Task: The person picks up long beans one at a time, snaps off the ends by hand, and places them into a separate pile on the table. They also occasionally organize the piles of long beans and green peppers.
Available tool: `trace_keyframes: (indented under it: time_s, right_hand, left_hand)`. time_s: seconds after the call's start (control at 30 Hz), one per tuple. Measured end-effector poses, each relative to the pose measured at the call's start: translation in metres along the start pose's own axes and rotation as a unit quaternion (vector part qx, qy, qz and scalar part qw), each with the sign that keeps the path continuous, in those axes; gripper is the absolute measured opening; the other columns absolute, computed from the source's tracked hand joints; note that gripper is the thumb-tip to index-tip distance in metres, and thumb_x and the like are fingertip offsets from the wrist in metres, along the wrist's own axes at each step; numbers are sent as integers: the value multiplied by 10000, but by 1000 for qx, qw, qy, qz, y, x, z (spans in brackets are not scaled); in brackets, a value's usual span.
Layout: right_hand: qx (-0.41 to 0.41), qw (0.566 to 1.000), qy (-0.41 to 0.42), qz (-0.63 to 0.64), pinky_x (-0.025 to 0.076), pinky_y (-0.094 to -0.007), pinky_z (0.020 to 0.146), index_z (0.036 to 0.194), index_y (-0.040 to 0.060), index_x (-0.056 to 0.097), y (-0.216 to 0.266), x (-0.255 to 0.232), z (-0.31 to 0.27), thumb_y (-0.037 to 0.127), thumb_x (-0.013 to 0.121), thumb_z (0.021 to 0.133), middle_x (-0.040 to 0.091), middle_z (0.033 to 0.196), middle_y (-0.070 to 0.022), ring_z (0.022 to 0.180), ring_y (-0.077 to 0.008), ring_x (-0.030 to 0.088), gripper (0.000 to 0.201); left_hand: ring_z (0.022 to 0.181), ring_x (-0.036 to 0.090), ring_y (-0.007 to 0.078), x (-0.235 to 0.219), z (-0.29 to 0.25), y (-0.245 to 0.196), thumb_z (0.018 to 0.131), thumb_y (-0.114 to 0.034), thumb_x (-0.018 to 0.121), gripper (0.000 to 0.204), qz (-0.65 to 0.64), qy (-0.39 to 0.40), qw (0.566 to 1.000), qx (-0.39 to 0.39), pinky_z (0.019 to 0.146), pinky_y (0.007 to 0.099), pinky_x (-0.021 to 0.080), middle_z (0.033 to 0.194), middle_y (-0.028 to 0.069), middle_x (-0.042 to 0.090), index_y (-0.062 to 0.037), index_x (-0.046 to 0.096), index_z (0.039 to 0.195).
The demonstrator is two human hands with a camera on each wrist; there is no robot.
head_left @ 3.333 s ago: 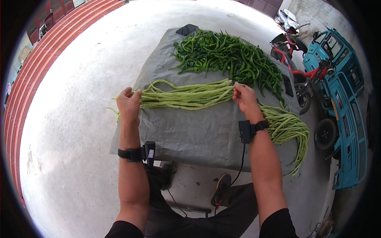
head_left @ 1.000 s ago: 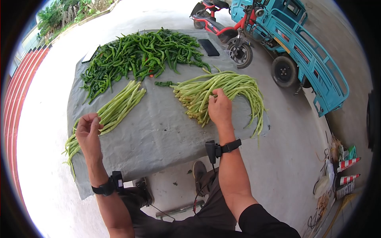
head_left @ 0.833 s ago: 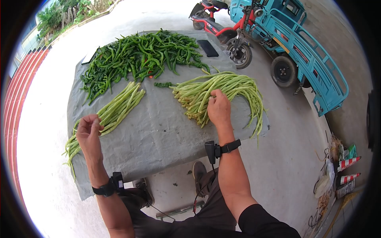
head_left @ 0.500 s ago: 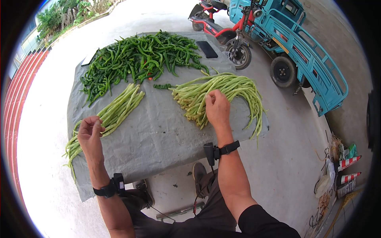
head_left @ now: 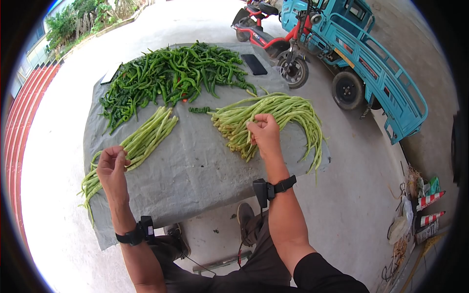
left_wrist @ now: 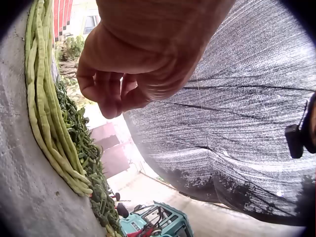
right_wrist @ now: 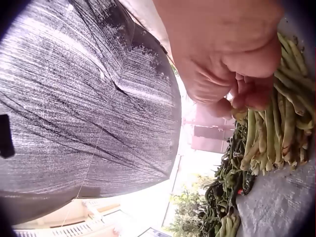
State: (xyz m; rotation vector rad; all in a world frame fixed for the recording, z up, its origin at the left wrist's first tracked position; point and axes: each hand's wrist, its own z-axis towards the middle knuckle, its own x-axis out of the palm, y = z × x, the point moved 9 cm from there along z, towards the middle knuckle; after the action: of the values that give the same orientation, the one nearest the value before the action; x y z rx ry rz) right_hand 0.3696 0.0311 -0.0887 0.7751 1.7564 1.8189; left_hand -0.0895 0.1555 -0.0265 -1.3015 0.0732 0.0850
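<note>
The left hand (head_left: pixel 113 171) hovers over the lower part of a small bundle of long green beans (head_left: pixel 150 136), its fingers loosely curled. In the left wrist view, that hand (left_wrist: pixel 143 59) holds nothing and the bundle (left_wrist: pixel 44 113) lies apart from it. Over the larger bean pile (head_left: pixel 288 108), the right hand (head_left: pixel 267 137) pinches a bean near its end. The right wrist view has a pale bean tip (right_wrist: pixel 240 115) between the thumb and fingers of the right hand (right_wrist: pixel 232 59), beside the pile's cut ends (right_wrist: pixel 269 143).
Green peppers (head_left: pixel 171 73) are heaped along the far side of the grey-covered table (head_left: pixel 181 180). A black phone (head_left: pixel 254 64) lies right of them, a white-edged flat object (head_left: pixel 110 75) left. Beyond stand a red scooter (head_left: pixel 273 39) and a blue cargo tricycle (head_left: pixel 381 73).
The bundle earlier stretched between both hands now lies at the left, released. The right hand has moved to the larger pile, then slightly left. The head view has shifted.
</note>
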Motion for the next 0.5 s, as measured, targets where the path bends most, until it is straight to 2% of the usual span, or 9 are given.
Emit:
trace_keyframes:
  time_s: [0.1, 0.2, 0.43, 0.5]
  right_hand:
    - [15, 992, 39, 121, 448, -247, 471, 1177, 7, 539, 5, 13, -5, 86, 804, 885, 606, 801, -19, 611, -71, 560, 402]
    - [11, 978, 62, 198, 453, -255, 470, 1179, 14, 534, 6, 25, -9, 79, 824, 869, 609, 825, -19, 606, -79, 556, 430]
    - [23, 952, 170, 254, 486, -215, 506, 1164, 76, 546, 14, 65, -33, 62, 802, 905, 629, 880, 0, 638, -56, 567, 365]
    - [21, 952, 178, 247, 480, -234, 489, 1164, 62, 540, 18, 73, -40, 57, 803, 900, 626, 855, -11, 613, -69, 555, 372]
  left_hand:
    - [781, 613, 78, 1, -1, 0, 1001, -142, 683, 130, -4, 2, 1000, 2, 690, 229, 430, 993, 21, 706, -49, 684, 1092]
    - [764, 615, 75, 2, -2, -4, 1005, -131, 675, 99, -2, -3, 1000, 8, 671, 222, 434, 959, 9, 703, -56, 691, 1067]
    - [768, 613, 76, 10, -4, -2, 1002, -134, 680, 100, -3, 20, 1000, -3, 687, 224, 434, 964, 8, 703, -70, 692, 1077]
    - [769, 616, 77, 14, -6, -4, 1004, -133, 678, 95, 6, 32, 999, -6, 685, 223, 433, 962, 9, 703, -72, 692, 1075]
